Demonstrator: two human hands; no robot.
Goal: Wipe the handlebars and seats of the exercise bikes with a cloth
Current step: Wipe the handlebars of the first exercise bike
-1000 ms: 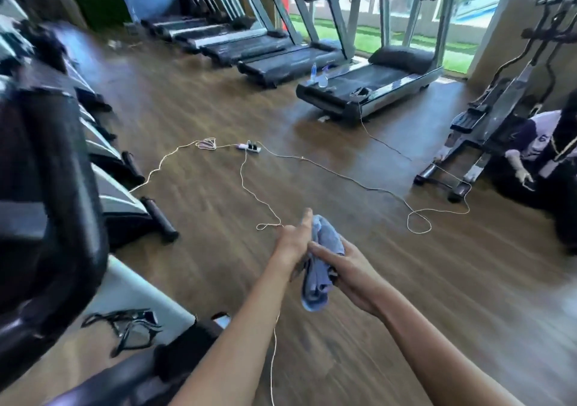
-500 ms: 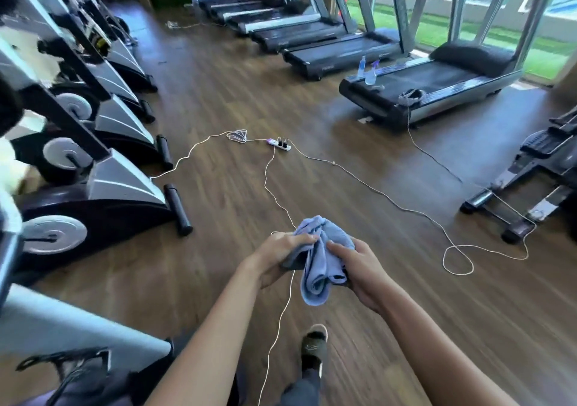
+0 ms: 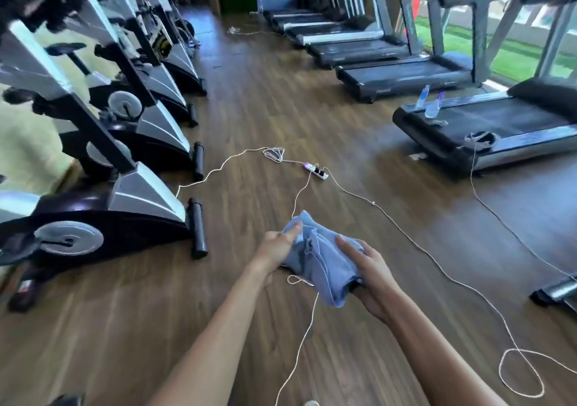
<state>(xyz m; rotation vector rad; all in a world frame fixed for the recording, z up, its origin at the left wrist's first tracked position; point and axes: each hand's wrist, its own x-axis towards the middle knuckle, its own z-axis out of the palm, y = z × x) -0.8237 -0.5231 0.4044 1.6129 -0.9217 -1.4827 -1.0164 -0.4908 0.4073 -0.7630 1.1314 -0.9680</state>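
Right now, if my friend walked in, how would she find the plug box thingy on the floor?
Look at the wooden floor in the aisle between the row of exercise bikes and the treadmills. Thin white cords snake across it, and several meet at one spot in the middle. That is the power strip: a small white bar with dark plugs in it and a purple end, the only solid block among the cords.

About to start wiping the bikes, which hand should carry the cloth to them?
Probably left: the exercise bikes stand on that side, and the left hand already grips the cloth.
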